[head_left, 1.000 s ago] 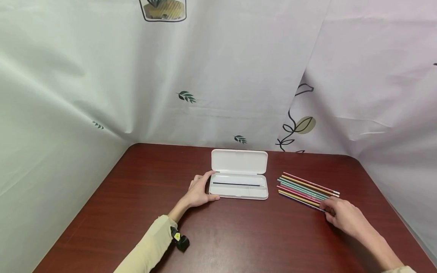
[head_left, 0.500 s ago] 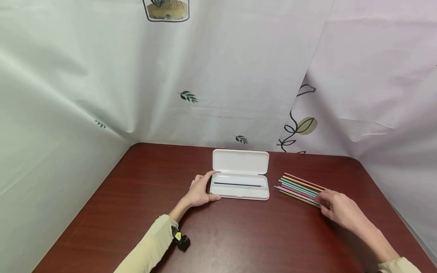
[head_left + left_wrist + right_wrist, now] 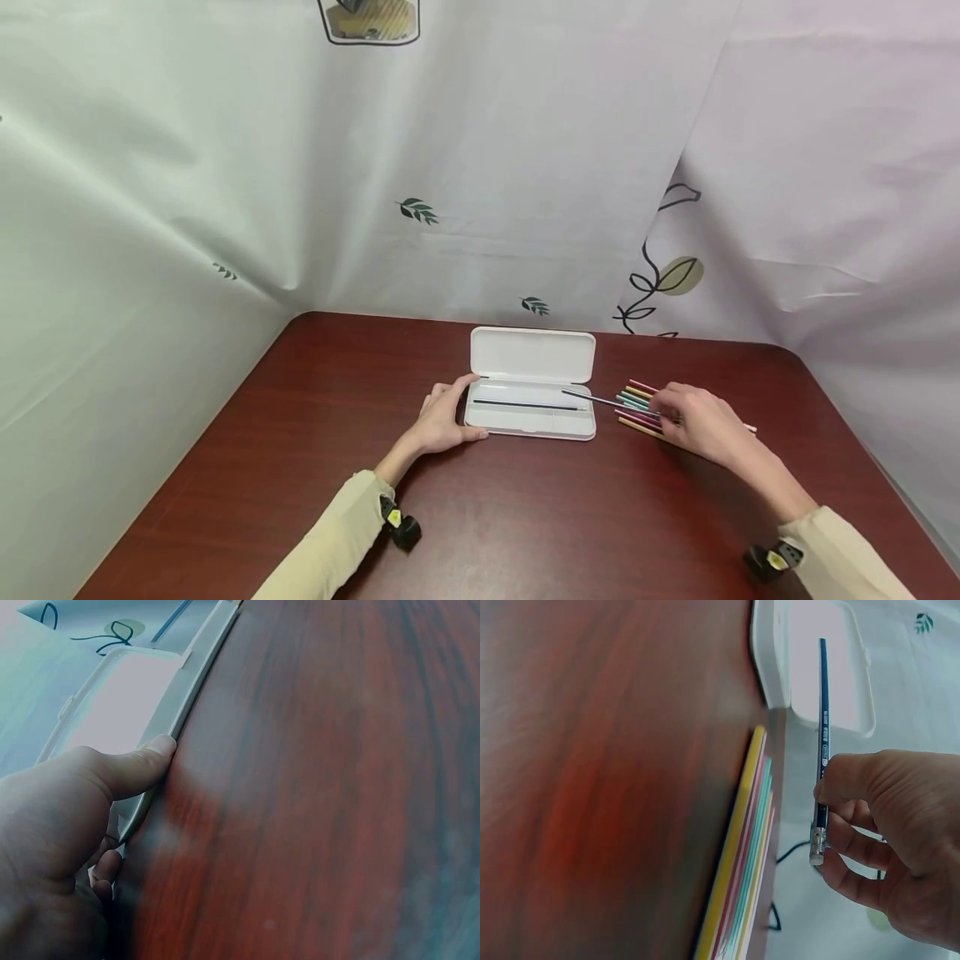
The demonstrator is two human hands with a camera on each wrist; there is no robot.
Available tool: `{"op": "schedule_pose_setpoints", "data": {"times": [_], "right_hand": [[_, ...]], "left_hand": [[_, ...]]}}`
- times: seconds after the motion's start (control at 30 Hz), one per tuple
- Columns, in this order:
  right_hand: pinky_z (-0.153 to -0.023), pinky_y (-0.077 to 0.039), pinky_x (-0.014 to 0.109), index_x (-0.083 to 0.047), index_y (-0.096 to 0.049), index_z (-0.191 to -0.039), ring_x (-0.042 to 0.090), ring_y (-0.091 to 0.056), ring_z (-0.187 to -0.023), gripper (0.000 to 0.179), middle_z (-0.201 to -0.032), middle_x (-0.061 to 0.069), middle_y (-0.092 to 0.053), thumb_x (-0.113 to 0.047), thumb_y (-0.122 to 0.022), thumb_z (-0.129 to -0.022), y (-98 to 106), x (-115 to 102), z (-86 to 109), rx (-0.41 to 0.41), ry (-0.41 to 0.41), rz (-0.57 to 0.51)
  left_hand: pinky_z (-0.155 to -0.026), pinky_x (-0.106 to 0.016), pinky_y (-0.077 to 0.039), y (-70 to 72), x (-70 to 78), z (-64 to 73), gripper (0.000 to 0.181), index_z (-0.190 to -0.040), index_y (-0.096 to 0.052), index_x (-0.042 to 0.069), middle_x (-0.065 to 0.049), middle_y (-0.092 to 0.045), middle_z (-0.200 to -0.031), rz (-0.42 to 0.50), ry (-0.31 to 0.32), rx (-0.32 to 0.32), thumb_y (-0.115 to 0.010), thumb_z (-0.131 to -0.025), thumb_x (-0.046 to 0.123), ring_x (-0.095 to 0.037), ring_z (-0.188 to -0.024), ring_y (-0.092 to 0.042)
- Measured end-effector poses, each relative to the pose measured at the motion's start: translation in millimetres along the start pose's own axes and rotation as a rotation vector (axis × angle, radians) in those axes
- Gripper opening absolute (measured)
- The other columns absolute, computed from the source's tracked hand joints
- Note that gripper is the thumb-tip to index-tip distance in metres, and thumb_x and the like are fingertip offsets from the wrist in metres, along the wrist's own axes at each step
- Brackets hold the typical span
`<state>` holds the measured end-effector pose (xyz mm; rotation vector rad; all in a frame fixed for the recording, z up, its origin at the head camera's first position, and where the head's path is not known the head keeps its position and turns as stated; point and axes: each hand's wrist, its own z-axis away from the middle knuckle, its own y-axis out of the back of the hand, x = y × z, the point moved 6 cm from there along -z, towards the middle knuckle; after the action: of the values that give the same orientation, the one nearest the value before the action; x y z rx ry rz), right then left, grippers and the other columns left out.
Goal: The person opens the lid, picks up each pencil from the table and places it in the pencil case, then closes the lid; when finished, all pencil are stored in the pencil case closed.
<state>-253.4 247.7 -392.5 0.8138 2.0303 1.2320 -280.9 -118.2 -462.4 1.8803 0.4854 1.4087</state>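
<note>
Left of the frame's centre, our left hand (image 3: 442, 421) holds the left end of the white case (image 3: 510, 423), thumb along its near edge. The case, at the centre, looks light and stiff, probably plastic that could slide; that end seems a good place to steady it. A dark pencil (image 3: 517, 405) lies inside. Right of centre, the navy pencil (image 3: 611, 402) slants with its front end above the case's right part; we judge it light, rigid and smooth, fragile only at its point. Coloured pencils (image 3: 634, 406) lie on the table (image 3: 540, 517), likely to roll. Farther right, our right hand (image 3: 701, 421) pinches the navy pencil near its eraser, which suits it well.
</note>
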Motion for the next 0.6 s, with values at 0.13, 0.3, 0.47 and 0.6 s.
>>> {"op": "schedule_pose_setpoints", "data": {"times": [0.13,0.3,0.47,0.6], "right_hand": [[-0.057,-0.043,0.034,-0.016,-0.07,-0.086,0.009,-0.05,-0.069,0.023,-0.081,-0.011,-0.055,0.001,-0.075,-0.072,-7.0,-6.7,-17.8,-0.028,-0.002,-0.007],[-0.058,-0.044,0.035,-0.017,-0.07,-0.085,0.01,-0.052,-0.069,0.021,-0.081,-0.01,-0.056,0.001,-0.075,-0.074,-17.6,-16.3,-36.7,-0.074,0.004,-0.028],[-0.059,-0.044,0.035,-0.016,-0.07,-0.085,0.01,-0.05,-0.069,0.021,-0.08,-0.011,-0.055,0.002,-0.071,-0.075,-26.3,-22.7,-50.1,-0.086,0.01,-0.046],[-0.06,-0.045,0.034,-0.016,-0.071,-0.086,0.01,-0.051,-0.07,0.022,-0.081,-0.011,-0.055,0.003,-0.069,-0.075,-32.0,-27.9,-58.7,-0.087,0.022,-0.061]], "left_hand": [[-0.095,-0.051,-0.032,-0.4,-0.2,-0.4,0.09,-0.149,-0.043,0.015,-0.013,-0.059,-0.133,-0.001,0.008,0.003,-0.09,-0.073,0.028,-0.031,-0.117,-0.043],[-0.095,-0.051,-0.032,-0.3,0.5,-0.3,0.09,-0.149,-0.043,0.014,-0.013,-0.059,-0.133,-0.003,0.005,0.002,-0.089,-0.073,0.028,-0.03,-0.116,-0.043],[-0.095,-0.051,-0.032,-0.1,1.1,-0.9,0.089,-0.148,-0.043,0.014,-0.014,-0.059,-0.13,-0.006,-0.003,0.004,-0.089,-0.073,0.028,-0.031,-0.116,-0.043],[-0.094,-0.051,-0.033,-0.1,0.0,-0.4,0.089,-0.147,-0.044,0.013,-0.014,-0.06,-0.128,-0.017,-0.003,0.011,-0.09,-0.073,0.028,-0.031,-0.115,-0.044]]}}
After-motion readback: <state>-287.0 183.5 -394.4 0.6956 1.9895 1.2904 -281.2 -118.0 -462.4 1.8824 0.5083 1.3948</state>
